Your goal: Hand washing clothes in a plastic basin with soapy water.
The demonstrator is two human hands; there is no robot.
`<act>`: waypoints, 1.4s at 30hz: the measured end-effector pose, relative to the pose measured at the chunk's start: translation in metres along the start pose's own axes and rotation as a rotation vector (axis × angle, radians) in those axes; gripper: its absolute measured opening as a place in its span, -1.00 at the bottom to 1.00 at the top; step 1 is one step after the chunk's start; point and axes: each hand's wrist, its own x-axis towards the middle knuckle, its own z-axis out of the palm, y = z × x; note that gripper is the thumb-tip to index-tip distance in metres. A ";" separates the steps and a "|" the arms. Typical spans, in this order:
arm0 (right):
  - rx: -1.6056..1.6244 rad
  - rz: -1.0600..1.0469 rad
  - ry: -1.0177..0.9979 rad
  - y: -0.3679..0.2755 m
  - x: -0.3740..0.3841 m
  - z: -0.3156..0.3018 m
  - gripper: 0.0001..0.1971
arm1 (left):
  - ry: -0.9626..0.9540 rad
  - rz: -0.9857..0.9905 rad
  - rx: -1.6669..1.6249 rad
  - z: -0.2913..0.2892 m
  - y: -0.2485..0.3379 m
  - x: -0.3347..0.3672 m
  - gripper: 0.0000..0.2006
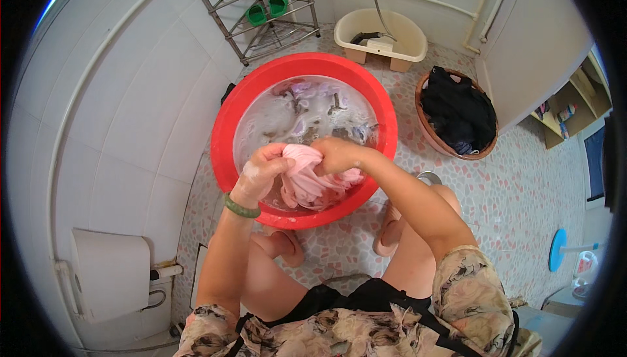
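Note:
Between my two hands hangs a wet pink garment (310,184), bunched up over the near side of a big red basin (225,135). My left hand (264,168), with a green bangle on its wrist, pinches the garment's upper left edge. Closed on its upper right part is my right hand (336,156), its fingertips partly hidden by the cloth. The lower folds of the garment reach down to the water. Cloudy, sudsy water (268,112) fills the basin, with pale purple and dark cloth soaking in it.
A brown basket (423,112) piled with black clothes (460,109) stands right of the basin. Behind are a cream tub (411,44) with a shower head and a metal corner rack (222,17) holding green slippers (257,14). My feet in pink slippers flank the basin's near side.

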 end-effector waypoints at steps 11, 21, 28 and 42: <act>1.179 -0.085 0.730 -0.021 -0.047 -0.088 -0.93 | -0.083 -0.367 0.719 -0.023 0.000 0.001 -0.77; 1.220 0.270 0.690 0.000 -0.040 -0.094 -0.78 | 0.361 0.336 -0.304 -0.042 0.038 -0.014 -0.91; 0.981 0.275 0.535 0.005 -0.047 -0.093 -0.86 | 0.401 0.445 -0.356 -0.053 0.032 -0.004 -0.88; 0.922 -0.129 0.561 -0.027 -0.056 -0.094 -0.79 | 0.114 0.257 -0.104 -0.050 0.016 -0.001 -0.90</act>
